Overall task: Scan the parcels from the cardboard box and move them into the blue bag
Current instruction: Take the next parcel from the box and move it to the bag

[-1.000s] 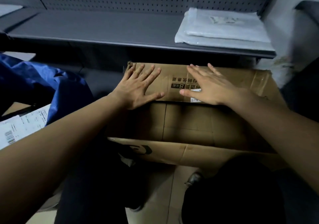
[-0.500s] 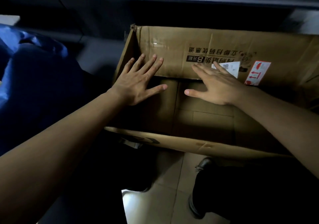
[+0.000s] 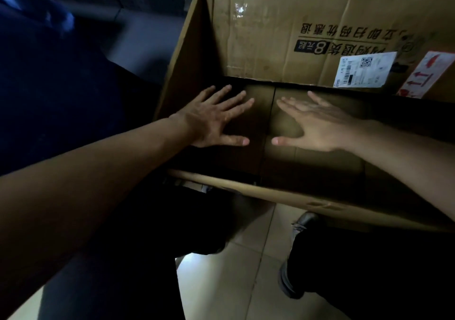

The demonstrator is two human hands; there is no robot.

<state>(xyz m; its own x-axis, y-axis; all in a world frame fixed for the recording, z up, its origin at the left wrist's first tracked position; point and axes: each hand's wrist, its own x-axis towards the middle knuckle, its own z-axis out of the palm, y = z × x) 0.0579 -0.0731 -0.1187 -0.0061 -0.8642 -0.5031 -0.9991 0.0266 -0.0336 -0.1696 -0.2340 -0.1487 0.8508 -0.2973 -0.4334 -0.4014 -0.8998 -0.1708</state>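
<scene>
Both hands are spread flat with fingers straight and gripping nothing: the left hand (image 3: 211,120) and right hand (image 3: 317,125) reach side by side, thumbs toward each other, down into the cardboard box (image 3: 258,36). I cannot tell whether the palms press on its bottom or hover just above. At the person's feet is a pale, glossy tiled floor (image 3: 221,282) and a dark shoe (image 3: 302,223) just beside the box's near flap, which folds outward. Inside, only bare brown panels with a centre seam show; no parcels are visible there. The far wall stands upright, creased and scuffed, with black printing, a white barcode label (image 3: 364,69) and a red arrow sticker (image 3: 426,78). The corrugated board looks stiff but dented, and probably light if the box is empty; its side walls or flap folds seem the best hold. The blue bag (image 3: 49,61), soft and crumpled, lies off to the left, blurred.
</scene>
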